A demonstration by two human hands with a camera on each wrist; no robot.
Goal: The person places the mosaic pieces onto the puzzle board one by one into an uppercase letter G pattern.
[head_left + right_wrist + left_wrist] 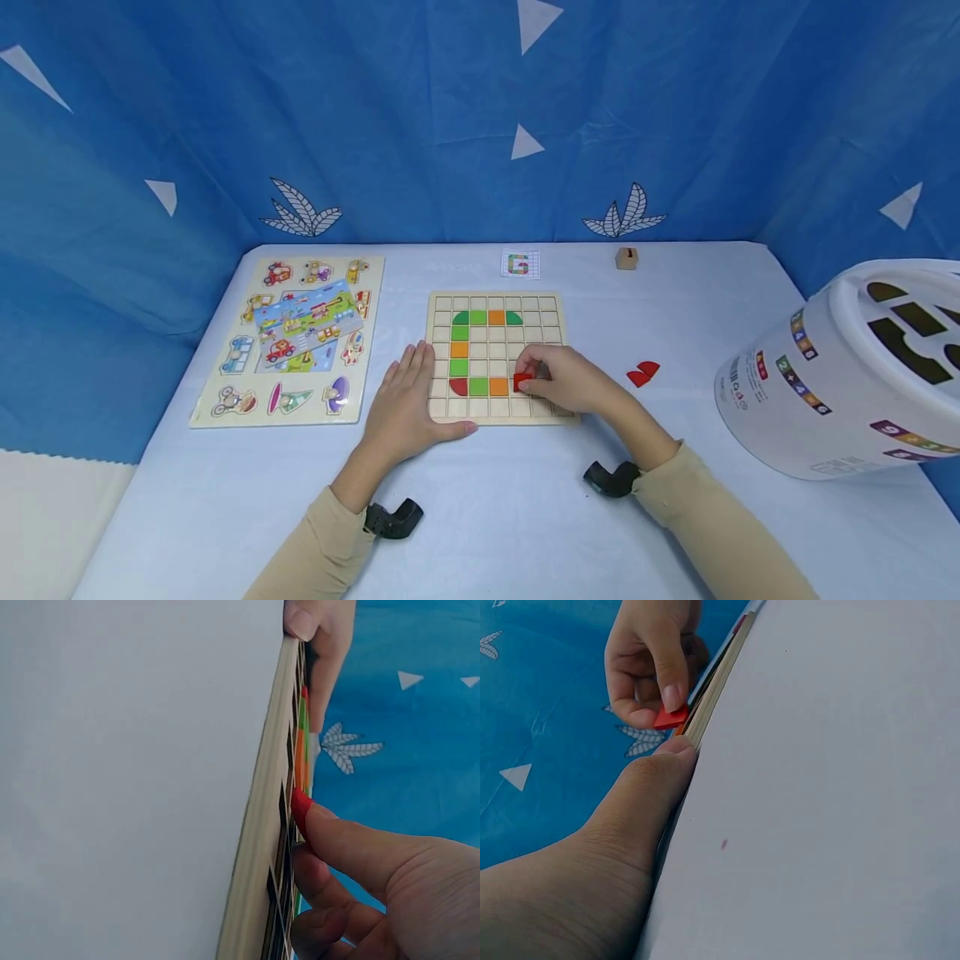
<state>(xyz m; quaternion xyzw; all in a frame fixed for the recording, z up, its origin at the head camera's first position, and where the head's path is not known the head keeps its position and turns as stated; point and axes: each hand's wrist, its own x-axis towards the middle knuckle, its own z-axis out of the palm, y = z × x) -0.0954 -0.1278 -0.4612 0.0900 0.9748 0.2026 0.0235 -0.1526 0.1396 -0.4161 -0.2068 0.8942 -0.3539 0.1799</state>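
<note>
A wooden grid board [534,302] lies on the table, with green, orange and red tiles set in a C-like outline. My right hand [558,377] pinches a small red tile [521,382] between thumb and fingers. In the head view the tile overlaps the cell right of the bottom row's orange tile [498,387]. The left wrist view shows the red tile [670,717] tilted close over the board. My left hand [405,408] rests along the board's left side, fingers straight, thumb spread at the front edge. Beyond the board lies a small pattern card [519,265] with a similar coloured outline.
Two red quarter-round tiles [642,373] lie right of the board. A wooden cube [626,258] sits at the back right. A big white bucket [780,392] stands at the right. On the left is a knobbed puzzle board [202,408] with picture cards [307,323] on it.
</note>
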